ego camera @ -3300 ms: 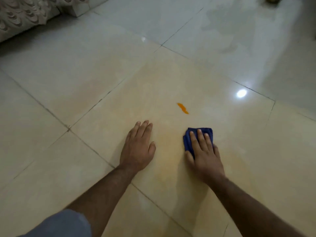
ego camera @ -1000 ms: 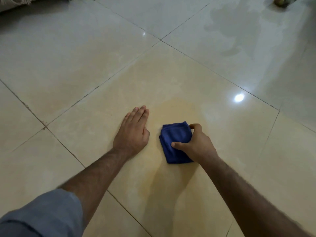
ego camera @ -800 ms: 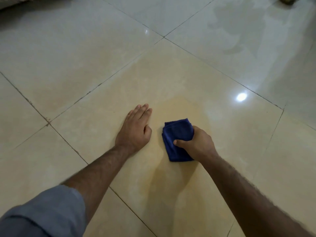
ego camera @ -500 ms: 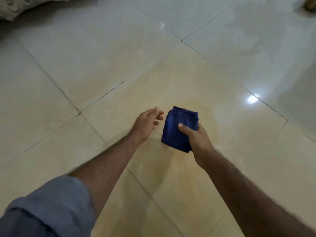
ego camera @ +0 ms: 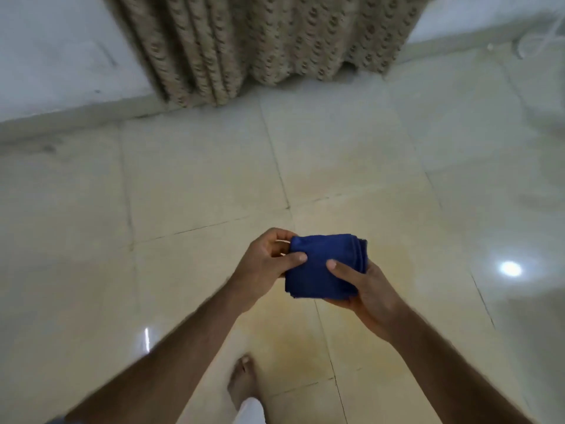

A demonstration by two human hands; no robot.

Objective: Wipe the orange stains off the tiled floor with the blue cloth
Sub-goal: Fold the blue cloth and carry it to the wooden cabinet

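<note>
Head view: we hold the folded blue cloth [ego camera: 324, 266] off the tiled floor [ego camera: 198, 185] in both hands.
Nearest, right hand [ego camera: 363, 289] cradles it, left hand [ego camera: 269, 261] pinches its edge; beyond the cloth no orange stains show, so next likely refolding or checking.

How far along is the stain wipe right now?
Done, apparently: no orange streak shows on the tiled floor, only a faint yellowish tinge on the tiles below the hands. In hand: the folded blue cloth is lifted off the floor, pinched between the left hand and right hand. Left: possibly a pass over that tinge; floor outside the view can't be judged.
</note>
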